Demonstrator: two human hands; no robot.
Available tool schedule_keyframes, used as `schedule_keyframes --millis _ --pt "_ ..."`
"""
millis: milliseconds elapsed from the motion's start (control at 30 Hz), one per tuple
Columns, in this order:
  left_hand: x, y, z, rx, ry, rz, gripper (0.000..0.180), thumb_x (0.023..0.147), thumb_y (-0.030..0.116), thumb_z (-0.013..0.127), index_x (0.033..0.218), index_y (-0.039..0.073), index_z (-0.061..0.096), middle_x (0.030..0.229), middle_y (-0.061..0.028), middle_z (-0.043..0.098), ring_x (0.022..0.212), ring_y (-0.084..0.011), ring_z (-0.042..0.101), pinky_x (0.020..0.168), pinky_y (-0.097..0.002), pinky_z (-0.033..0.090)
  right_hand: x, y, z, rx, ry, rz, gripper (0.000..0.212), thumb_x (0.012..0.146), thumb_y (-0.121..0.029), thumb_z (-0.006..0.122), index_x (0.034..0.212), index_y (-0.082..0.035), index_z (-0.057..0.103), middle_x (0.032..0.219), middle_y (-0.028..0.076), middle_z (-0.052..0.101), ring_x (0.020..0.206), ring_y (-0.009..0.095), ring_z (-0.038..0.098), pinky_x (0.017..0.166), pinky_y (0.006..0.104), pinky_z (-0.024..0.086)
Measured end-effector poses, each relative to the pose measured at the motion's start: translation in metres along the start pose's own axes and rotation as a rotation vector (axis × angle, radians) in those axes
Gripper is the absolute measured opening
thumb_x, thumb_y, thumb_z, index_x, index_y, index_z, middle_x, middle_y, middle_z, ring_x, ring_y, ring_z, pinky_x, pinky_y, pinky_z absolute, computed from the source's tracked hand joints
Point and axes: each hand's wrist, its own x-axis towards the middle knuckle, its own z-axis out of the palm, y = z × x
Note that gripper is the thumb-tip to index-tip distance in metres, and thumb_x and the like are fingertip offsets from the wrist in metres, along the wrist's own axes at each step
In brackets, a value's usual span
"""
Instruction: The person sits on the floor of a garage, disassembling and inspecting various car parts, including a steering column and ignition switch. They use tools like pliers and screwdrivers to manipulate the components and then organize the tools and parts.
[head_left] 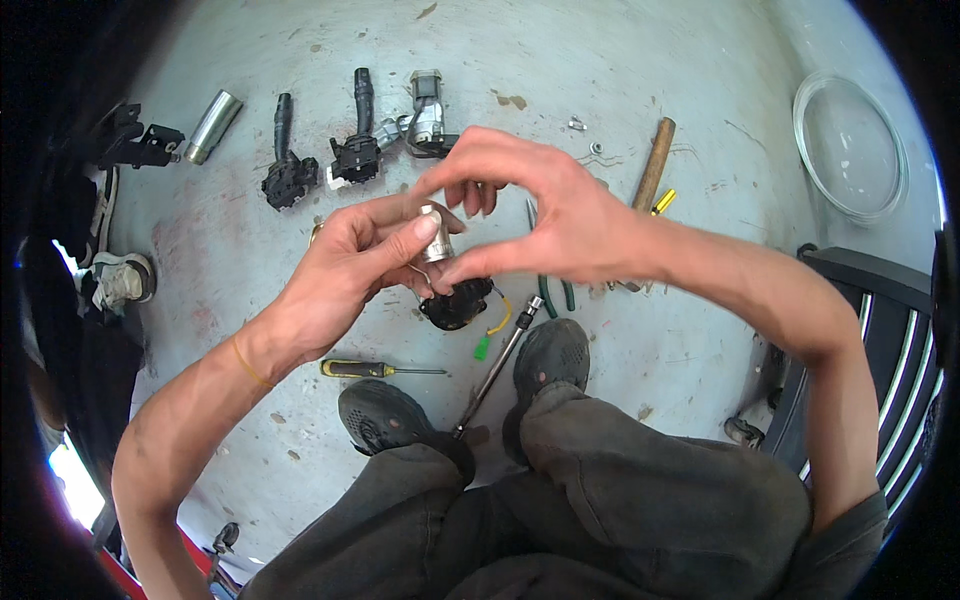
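My left hand [345,245] pinches a short silver metal socket [437,240] between thumb and fingers, holding it roughly upright. Close by on the right, my right hand [545,205] arches around it with fingers curled and apart. Its thumb tip comes near the lower end of the socket; whether it touches cannot be made out. Just below both hands lies a round black part [455,306], partly hidden by the fingers. From it runs a yellow wire [501,316] ending in a green connector [482,348].
Around my shoes lie a screwdriver [375,369], a long steel drive bar [500,362] and green-handled pliers [545,288]. Farther off are two black stalk switches [290,172] [357,140], a silver lock assembly [427,115], a metal tube [213,127], a wooden handle [655,163] and coiled clear tubing [803,130].
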Motion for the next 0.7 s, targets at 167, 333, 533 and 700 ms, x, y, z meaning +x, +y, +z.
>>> schedule_keyframes --millis 167,333,533,700 --pt "-0.003 -0.021 -0.005 -0.004 0.056 -0.194 0.036 0.107 0.040 0.062 0.115 0.005 0.065 0.100 -0.0076 0.072 0.081 -0.0125 0.066 0.080 -0.0281 0.053 -0.015 0.094 -0.052 -0.294 0.020 0.624 0.038 0.095 -0.022 0.074 0.129 -0.007 0.065 0.116 0.012 0.064 0.108 0.028 0.065 0.092 0.0384 0.055" --pt "-0.008 -0.032 -0.013 -0.008 0.135 -0.274 0.038 0.107 0.042 0.060 0.116 0.006 0.065 0.102 -0.0072 0.071 0.080 -0.0118 0.065 0.080 -0.0277 0.052 -0.048 0.155 -0.050 -0.718 -0.232 0.517 0.047 0.096 -0.015 0.070 0.140 -0.009 0.055 0.126 0.013 0.057 0.111 0.033 0.065 0.095 0.0443 0.055" --pt "-0.005 -0.032 -0.013 -0.014 0.144 -0.254 0.041 0.107 0.043 0.060 0.120 0.005 0.065 0.105 -0.0067 0.071 0.079 -0.0100 0.064 0.079 -0.0261 0.051 -0.049 0.180 -0.044 -0.732 -0.302 0.549 0.048 0.086 -0.008 0.075 0.131 -0.003 0.059 0.114 0.015 0.061 0.105 0.036 0.066 0.092 0.0444 0.055" --pt "-0.003 -0.030 -0.016 -0.072 0.185 -0.221 0.036 0.107 0.036 0.059 0.123 0.004 0.064 0.107 -0.0085 0.072 0.086 -0.0106 0.064 0.080 -0.0251 0.051 -0.028 0.133 -0.032 -0.379 -0.087 0.468 0.041 0.082 -0.007 0.078 0.119 0.000 0.062 0.098 0.011 0.067 0.087 0.021 0.066 0.084 0.0351 0.056"
